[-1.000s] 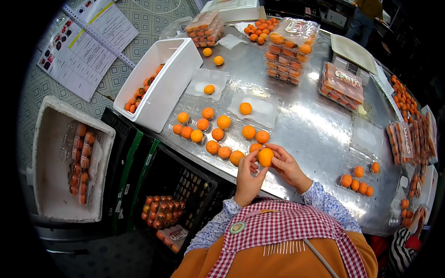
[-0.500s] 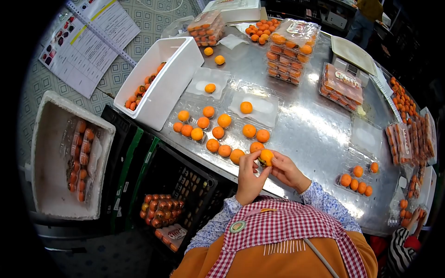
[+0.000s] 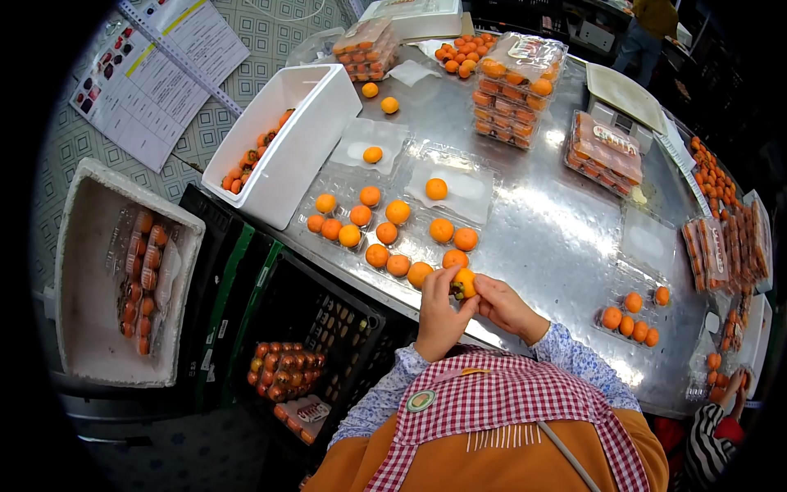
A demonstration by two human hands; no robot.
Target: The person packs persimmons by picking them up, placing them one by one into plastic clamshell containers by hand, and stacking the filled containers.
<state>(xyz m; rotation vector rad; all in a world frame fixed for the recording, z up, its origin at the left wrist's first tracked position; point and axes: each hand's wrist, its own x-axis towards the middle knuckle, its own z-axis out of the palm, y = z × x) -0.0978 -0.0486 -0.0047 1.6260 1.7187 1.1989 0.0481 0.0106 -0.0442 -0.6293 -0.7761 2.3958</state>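
Between my left hand [image 3: 441, 318] and my right hand [image 3: 510, 308] is an orange persimmon [image 3: 466, 281], pinched in the fingertips of both above the table's near edge. Its dark leafy stem end faces down and to the left, by my left fingers. Just beyond my hands, an open clear plastic pack [image 3: 492, 195] holds several persimmons [image 3: 441, 230] in its near part, and one more persimmon [image 3: 436, 189] lies on its white pad. To its left is another clear pack, also with several persimmons [image 3: 360, 215] and a single persimmon [image 3: 373, 155] on a white pad [image 3: 352, 148].
A white foam box [image 3: 320, 123] with persimmons stands on the left of the steel table [image 3: 557, 238]. Stacked packs [image 3: 516, 90] and a scale [image 3: 627, 94] are farther back. Black crates [image 3: 352, 328] sit below the near edge. Another person's hands [image 3: 734, 389] work at far right.
The persimmon has turned in my fingers, so its stem end now points more to the left. It has dropped slightly toward me. Both hands still hold it.
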